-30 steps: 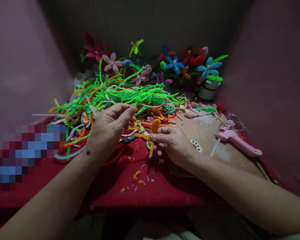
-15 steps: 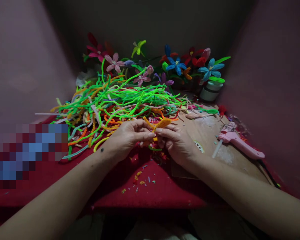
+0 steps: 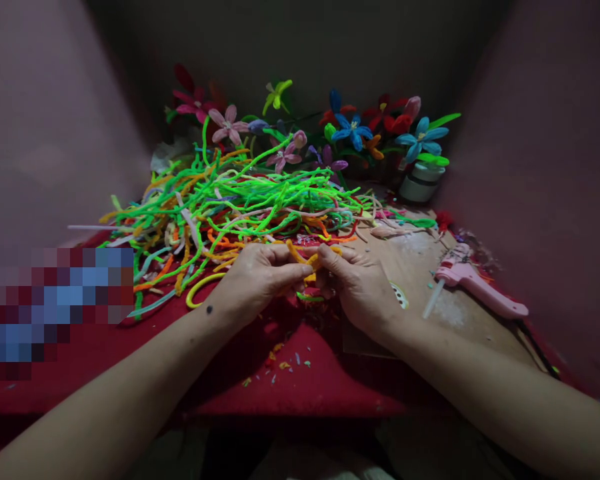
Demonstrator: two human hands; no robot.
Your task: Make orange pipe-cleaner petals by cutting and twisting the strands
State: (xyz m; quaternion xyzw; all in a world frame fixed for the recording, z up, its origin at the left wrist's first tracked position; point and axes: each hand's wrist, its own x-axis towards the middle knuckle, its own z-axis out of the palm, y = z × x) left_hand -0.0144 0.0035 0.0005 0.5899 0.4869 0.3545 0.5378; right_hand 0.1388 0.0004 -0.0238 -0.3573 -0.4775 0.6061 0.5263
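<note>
An orange pipe cleaner (image 3: 295,253), bent into a small shape, is pinched between my two hands over the red cloth. My left hand (image 3: 266,270) closes on its left side with thumb and fingers. From the right, my right hand (image 3: 351,275) grips the other side, its thumb pressed on top. The fingers hide much of the piece. Just below the fingertips, a short green piece (image 3: 310,298) shows; I cannot tell whether it is attached. Behind the hands lies a heap of pipe cleaners (image 3: 275,193), mostly bright green and orange.
A pink glue gun (image 3: 485,290) rests on a brown board (image 3: 460,333) at the right. Pipe-cleaner flowers (image 3: 353,131) stand along the back, near a white jar (image 3: 423,182). Scraps (image 3: 285,365) litter the red cloth (image 3: 220,387) in front. A blurred patch covers the left side.
My right thumb has moved up and over the orange pipe cleaner, covering the loop that stood out before. Both hands stay close together in nearly the same place.
</note>
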